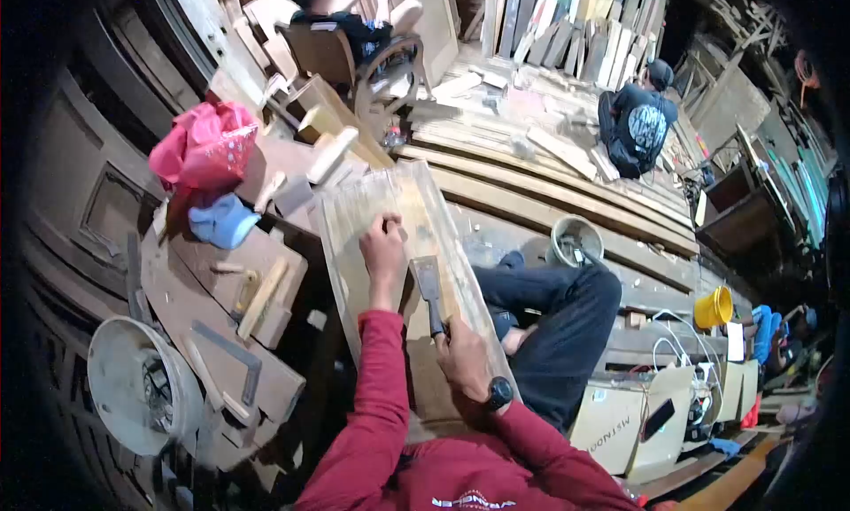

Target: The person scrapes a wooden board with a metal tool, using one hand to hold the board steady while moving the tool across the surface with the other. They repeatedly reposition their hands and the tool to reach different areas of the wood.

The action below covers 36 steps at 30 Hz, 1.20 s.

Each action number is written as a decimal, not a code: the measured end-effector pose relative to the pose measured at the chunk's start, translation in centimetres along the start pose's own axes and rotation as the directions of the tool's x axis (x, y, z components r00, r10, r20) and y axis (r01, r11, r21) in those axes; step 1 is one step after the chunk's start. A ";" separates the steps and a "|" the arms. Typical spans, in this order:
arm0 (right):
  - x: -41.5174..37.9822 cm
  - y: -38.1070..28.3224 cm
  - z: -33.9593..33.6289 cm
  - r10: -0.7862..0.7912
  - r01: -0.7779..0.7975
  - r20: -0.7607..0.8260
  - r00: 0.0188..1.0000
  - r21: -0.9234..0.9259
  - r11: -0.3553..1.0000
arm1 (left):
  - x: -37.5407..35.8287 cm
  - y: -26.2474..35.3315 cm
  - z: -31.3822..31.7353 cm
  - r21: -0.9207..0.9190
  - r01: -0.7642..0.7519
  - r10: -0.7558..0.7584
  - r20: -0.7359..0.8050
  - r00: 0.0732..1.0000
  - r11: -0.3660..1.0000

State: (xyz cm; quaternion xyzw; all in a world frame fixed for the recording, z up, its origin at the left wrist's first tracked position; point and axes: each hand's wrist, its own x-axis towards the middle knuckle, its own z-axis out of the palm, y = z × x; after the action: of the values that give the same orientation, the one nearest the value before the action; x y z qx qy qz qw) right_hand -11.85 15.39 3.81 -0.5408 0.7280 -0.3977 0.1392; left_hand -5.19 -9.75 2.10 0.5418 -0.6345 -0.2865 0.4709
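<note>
My right hand (462,359) is wrapped round the dark handle of a chisel (427,281), whose wide flat blade points away from me above a wooden board (381,192). The long, pale board stretches out in front of my body, between my arms. Farther up it, my left hand (383,245) is closed, with fingers curled near the surface. Whatever those fingers hold, if anything, is hidden. A dark watch (500,392) sits on my right wrist.
Left lie a hand saw (245,294), a metal square (232,356), a white bucket (142,387) and a pink bag (208,143). Right are a small bucket (575,241), cardboard (620,422) and cables. Long planks (549,188) and two people (642,126) are beyond.
</note>
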 end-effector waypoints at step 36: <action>-1.7 0.7 1.8 0.103 -0.107 0.033 0.994 0.148 0.983 | 0.6 -0.8 -0.6 -0.312 0.085 -0.098 -0.026 0.995 0.946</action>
State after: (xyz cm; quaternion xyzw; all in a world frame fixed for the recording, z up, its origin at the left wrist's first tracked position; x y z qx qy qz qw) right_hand -10.55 16.17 1.77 -0.4947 0.7218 -0.4365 0.2092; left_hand -4.24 -10.40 1.78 0.4956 -0.5459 -0.3933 0.5492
